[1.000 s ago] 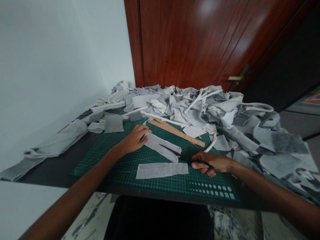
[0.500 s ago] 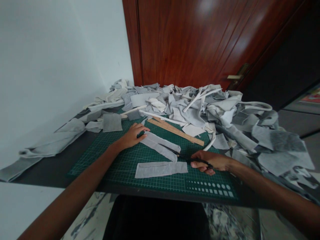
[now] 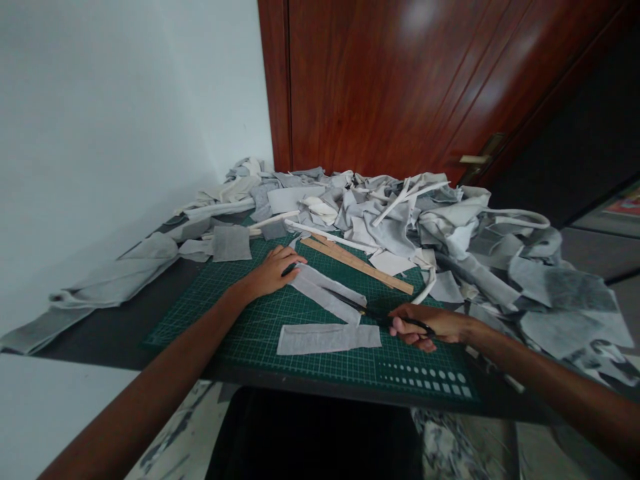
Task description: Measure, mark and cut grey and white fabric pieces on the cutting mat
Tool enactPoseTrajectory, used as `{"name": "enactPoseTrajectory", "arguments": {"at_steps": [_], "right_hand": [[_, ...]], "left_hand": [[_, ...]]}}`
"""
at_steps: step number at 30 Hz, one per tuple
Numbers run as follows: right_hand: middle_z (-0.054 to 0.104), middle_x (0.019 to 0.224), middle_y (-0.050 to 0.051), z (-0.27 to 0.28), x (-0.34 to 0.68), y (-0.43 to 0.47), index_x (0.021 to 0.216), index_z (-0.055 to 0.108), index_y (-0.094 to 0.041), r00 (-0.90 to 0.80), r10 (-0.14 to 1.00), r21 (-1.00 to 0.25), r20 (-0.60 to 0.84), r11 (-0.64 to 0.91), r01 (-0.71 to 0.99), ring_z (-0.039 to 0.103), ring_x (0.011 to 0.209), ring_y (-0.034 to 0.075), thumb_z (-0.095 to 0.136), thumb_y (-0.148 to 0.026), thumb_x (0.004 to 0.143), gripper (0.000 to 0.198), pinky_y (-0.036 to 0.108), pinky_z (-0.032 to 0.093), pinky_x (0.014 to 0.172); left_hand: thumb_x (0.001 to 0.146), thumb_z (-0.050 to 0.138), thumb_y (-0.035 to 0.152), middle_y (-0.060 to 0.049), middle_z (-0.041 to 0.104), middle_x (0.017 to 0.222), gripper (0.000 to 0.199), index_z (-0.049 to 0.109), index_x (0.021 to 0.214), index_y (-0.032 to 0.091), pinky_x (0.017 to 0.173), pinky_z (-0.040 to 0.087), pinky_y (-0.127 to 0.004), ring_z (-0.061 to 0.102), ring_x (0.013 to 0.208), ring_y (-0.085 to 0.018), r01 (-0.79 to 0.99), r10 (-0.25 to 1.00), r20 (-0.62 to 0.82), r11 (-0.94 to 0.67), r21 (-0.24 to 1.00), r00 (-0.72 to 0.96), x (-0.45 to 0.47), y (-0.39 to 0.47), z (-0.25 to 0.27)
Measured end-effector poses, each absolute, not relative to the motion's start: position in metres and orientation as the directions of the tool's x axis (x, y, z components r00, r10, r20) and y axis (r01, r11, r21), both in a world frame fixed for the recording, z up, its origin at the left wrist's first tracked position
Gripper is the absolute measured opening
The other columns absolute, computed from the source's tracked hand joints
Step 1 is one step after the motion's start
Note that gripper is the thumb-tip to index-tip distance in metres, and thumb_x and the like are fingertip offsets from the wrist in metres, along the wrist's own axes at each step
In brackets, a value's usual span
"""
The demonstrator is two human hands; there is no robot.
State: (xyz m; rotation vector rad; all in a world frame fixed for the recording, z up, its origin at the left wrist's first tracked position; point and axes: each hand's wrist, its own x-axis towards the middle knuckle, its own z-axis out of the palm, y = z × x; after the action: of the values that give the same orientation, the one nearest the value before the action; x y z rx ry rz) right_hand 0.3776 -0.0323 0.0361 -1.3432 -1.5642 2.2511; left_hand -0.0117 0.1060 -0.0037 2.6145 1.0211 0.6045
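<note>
Grey fabric strip (image 3: pixel 314 283) slants lengthwise, nearer and rightward, from my pinching left hand (image 3: pixel 279 269); my right hand (image 3: pixel 414 327) clenches black scissors (image 3: pixel 365 311), blades (image 3: pixel 349 303) pointing far-left along it.

Arms (image 3: pixel 170 370) outstretched, left hand (image 3: pixel 274 270) palm-down, right hand (image 3: pixel 416 325) curled closed.

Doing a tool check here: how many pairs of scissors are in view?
1: the black scissors in the right hand, blades at the pale strip. More may hide under the scraps.
</note>
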Motion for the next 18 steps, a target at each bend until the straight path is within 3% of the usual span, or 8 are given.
{"name": "enactPoseTrajectory", "arguments": {"at_steps": [7, 18], "right_hand": [[0.038, 0.059, -0.013, 0.037, 0.372, -0.030, 0.086, 0.052, -0.019, -0.599, 0.519, -0.789, -0.610, -0.467, 0.399, 0.029, 0.040, 0.001, 0.078, -0.084, 0.069, 0.072, 0.015, 0.025, 0.034], [0.038, 0.058, -0.012, 0.034, 0.362, -0.021, 0.082, 0.049, -0.020, -0.629, 0.505, -0.800, -0.591, -0.468, 0.376, 0.029, 0.040, 0.001, 0.078, -0.083, 0.071, 0.070, 0.016, 0.024, 0.036]], "left_hand": [[0.107, 0.044, 0.037, -0.009, 0.062, 0.126, 0.034, 0.067, 0.128, 0.024, 0.112, 0.038, -0.047, 0.050, 0.122, -0.029, 0.551, 0.661, 0.319, -0.746, 0.374, 0.679, -0.014, 0.110, -0.011], [0.106, 0.046, 0.035, -0.008, 0.062, 0.123, 0.033, 0.067, 0.131, 0.027, 0.110, 0.040, -0.046, 0.051, 0.121, -0.029, 0.539, 0.652, 0.328, -0.754, 0.376, 0.684, -0.014, 0.110, -0.013]]}}
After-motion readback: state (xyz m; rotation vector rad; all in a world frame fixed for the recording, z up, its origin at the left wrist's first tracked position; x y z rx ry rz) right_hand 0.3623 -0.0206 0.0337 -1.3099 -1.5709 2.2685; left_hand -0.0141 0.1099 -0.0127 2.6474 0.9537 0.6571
